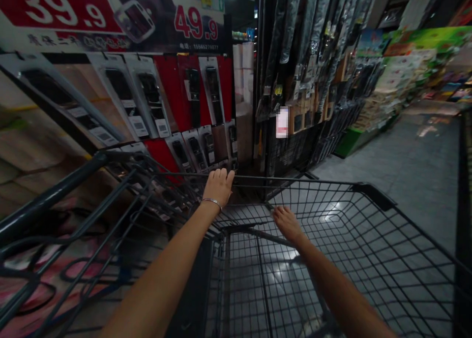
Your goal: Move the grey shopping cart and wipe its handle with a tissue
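Observation:
A dark wire shopping cart [332,182] fills the lower half of the head view, its basket mesh showing the floor beneath. My left hand [219,188], with a thin bracelet at the wrist, has its fingers curled over the cart's upper rim near the middle. To its right and slightly lower, my right hand [286,222] is closed at the wire mesh, fingers bent around a part of the cart. Both forearms reach forward over the basket.
Packaged belts [147,94] hang on a red display at the left beneath price signs [195,23]. Dark packaged goods [306,82] hang on a rack ahead. Stacked goods with a green base [346,142] stand at the right beside a grey tiled aisle [416,151].

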A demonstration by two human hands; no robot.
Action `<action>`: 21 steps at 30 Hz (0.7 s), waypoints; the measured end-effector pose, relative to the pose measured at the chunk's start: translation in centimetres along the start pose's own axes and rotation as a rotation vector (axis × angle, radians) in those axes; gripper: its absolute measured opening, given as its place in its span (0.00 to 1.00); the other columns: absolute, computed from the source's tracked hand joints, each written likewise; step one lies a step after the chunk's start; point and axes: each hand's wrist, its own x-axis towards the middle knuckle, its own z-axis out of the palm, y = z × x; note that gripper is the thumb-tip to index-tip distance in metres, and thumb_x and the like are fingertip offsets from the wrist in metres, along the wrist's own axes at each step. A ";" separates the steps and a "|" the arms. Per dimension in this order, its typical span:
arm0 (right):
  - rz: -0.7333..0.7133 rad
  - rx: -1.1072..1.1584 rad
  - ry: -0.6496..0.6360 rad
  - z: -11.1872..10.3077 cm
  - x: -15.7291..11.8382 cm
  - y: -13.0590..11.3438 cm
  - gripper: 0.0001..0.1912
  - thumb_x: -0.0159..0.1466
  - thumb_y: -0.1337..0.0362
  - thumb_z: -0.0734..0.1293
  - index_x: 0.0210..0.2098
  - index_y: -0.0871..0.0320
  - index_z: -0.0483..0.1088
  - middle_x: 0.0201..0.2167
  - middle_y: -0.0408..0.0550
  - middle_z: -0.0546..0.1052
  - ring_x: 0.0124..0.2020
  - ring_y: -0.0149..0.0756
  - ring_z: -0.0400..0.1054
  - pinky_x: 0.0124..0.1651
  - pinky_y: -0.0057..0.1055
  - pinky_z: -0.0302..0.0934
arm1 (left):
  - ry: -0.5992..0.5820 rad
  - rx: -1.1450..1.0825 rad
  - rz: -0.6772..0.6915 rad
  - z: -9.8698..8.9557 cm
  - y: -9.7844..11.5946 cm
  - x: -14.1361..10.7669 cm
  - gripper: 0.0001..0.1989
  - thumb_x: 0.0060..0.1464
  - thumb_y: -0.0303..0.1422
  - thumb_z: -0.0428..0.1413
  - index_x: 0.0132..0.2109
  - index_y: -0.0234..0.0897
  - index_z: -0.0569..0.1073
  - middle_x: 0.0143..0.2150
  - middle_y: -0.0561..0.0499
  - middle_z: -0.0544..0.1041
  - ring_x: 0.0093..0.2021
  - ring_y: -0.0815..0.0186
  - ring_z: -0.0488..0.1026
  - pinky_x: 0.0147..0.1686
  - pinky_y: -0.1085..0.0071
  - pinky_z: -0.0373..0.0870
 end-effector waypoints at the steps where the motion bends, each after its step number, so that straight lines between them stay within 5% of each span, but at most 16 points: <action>1: 0.034 -0.009 0.007 -0.2 -0.6 0.8 0.10 0.63 0.76 0.61 0.35 0.62 0.74 0.34 0.53 0.74 0.38 0.40 0.64 0.41 0.36 0.55 | -0.007 0.008 0.000 -0.1 0.0 0.0 0.27 0.49 0.32 0.59 0.56 0.32 0.63 0.46 0.40 0.68 0.47 0.53 0.64 0.45 0.60 0.60; 5: 0.212 0.003 0.096 -1.7 -0.9 3.0 0.10 0.65 0.73 0.61 0.33 0.60 0.73 0.31 0.51 0.73 0.36 0.40 0.63 0.39 0.35 0.54 | -0.025 0.056 0.001 -0.4 0.0 0.0 0.27 0.49 0.30 0.57 0.56 0.32 0.62 0.45 0.40 0.69 0.45 0.54 0.65 0.44 0.61 0.61; 11: 0.473 0.115 0.311 -5.3 2.9 3.0 0.11 0.66 0.71 0.59 0.32 0.59 0.71 0.31 0.49 0.70 0.34 0.37 0.62 0.36 0.31 0.55 | -0.036 0.103 0.008 -0.9 0.1 -0.1 0.27 0.48 0.29 0.56 0.56 0.31 0.62 0.44 0.39 0.70 0.45 0.53 0.66 0.44 0.60 0.62; 16: 0.518 0.214 0.408 -7.3 3.9 3.1 0.11 0.65 0.73 0.58 0.31 0.58 0.70 0.31 0.49 0.70 0.35 0.36 0.63 0.37 0.30 0.55 | -0.053 0.116 0.012 -1.3 0.0 -0.2 0.30 0.46 0.29 0.57 0.57 0.30 0.61 0.45 0.38 0.69 0.46 0.53 0.66 0.44 0.61 0.61; 21: 0.558 0.218 0.414 -6.8 3.2 3.7 0.09 0.65 0.72 0.59 0.31 0.59 0.69 0.32 0.49 0.70 0.33 0.35 0.63 0.35 0.29 0.54 | -0.052 0.126 0.017 -1.4 0.0 -0.2 0.31 0.46 0.30 0.58 0.58 0.29 0.61 0.46 0.38 0.68 0.46 0.53 0.65 0.45 0.60 0.61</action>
